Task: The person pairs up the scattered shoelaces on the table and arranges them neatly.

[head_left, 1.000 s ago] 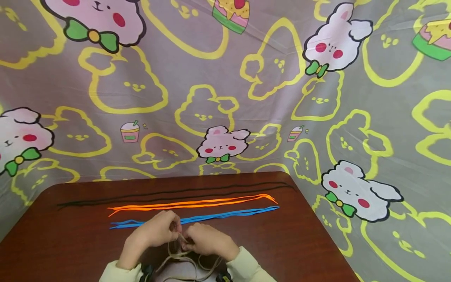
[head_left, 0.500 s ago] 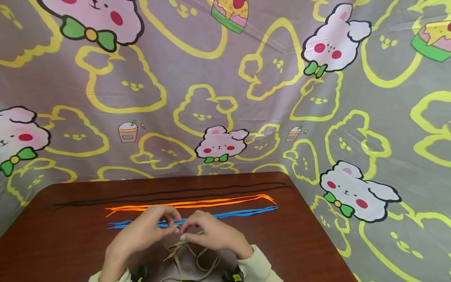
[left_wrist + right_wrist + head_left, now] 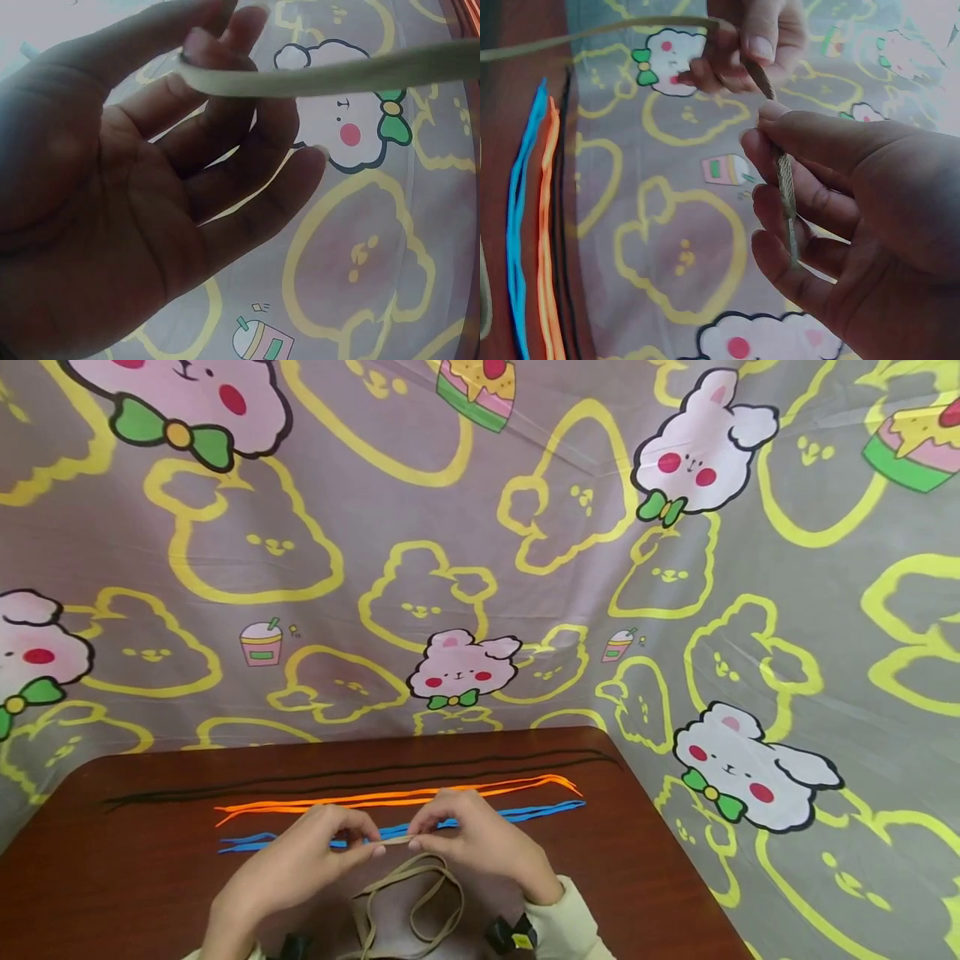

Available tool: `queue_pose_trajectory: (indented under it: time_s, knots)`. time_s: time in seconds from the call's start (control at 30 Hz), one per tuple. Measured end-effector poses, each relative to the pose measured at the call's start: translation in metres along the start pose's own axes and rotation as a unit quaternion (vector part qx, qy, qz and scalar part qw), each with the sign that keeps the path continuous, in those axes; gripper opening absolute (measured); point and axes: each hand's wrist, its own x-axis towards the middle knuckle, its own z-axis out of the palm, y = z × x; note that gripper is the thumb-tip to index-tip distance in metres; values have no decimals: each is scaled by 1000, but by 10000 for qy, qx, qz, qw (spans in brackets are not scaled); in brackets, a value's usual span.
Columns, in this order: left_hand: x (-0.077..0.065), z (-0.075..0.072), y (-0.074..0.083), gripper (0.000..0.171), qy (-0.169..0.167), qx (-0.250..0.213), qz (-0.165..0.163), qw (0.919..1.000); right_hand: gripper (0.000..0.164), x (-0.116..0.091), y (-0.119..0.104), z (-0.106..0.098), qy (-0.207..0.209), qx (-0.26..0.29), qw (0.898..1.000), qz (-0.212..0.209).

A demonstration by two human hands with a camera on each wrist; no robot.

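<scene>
A beige shoelace (image 3: 395,840) is stretched between my two hands over the table. My left hand (image 3: 307,852) pinches it between thumb and finger; in the left wrist view, a flat length of shoelace (image 3: 337,79) runs off to the right from those fingertips. Thumb and forefinger of my right hand (image 3: 483,843) pinch it close to one end. In the right wrist view, that end of the shoelace (image 3: 784,180), with its clear tip, lies along the right fingers. The rest hangs in loose loops below the hands, running out of the head view's lower edge.
Beyond the hands, a blue pair of laces (image 3: 536,813), an orange pair (image 3: 495,788) and long black laces (image 3: 360,771) lie in rows across the brown table (image 3: 600,860). Patterned cloth (image 3: 315,560) rises behind the table and on its right.
My hands, close together a second ago, have drawn apart sideways, with a short span of shoelace now straight between them. The loose loops have shifted. The laces on the table stay put.
</scene>
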Motion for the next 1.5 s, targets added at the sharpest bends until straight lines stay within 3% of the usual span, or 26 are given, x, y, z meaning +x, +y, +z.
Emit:
queue_pose_trajectory:
  time_s: [0.17, 0.3, 0.5, 0.73, 1.13, 1.3, 1.4, 1.5]
  knots:
    - [-8, -8, 1, 15, -8, -56, -67, 10000, 7, -5, -2, -9, 81, 31, 10000, 7]
    - [-17, -16, 1, 15, 218, 54, 151, 9996, 7, -9, -1, -16, 198, -28, 9998, 81]
    - [-27, -25, 3, 12, 484, 193, 93, 9986, 6, -16, 4, -29, 369, -75, 9992, 131]
    - [-35, -30, 6, 12, 863, 650, 142, 9940, 7, -27, 5, -48, 783, -142, 9953, 544]
    - [-43, -37, 4, 12, 1208, 953, -468, 9870, 9, -43, 12, -72, 1533, -859, 9824, 638]
    - [-44, -37, 5, 11, 1476, 973, -453, 9832, 7, -49, 16, -80, 1705, -972, 9774, 789]
    - [-45, -37, 2, 11, 1802, 1128, -347, 9765, 6, -51, 18, -84, 1761, -989, 9753, 890]
    - [-45, -38, -1, 10, 1951, 1249, -453, 9717, 7, -54, 20, -88, 1837, -1008, 9729, 974]
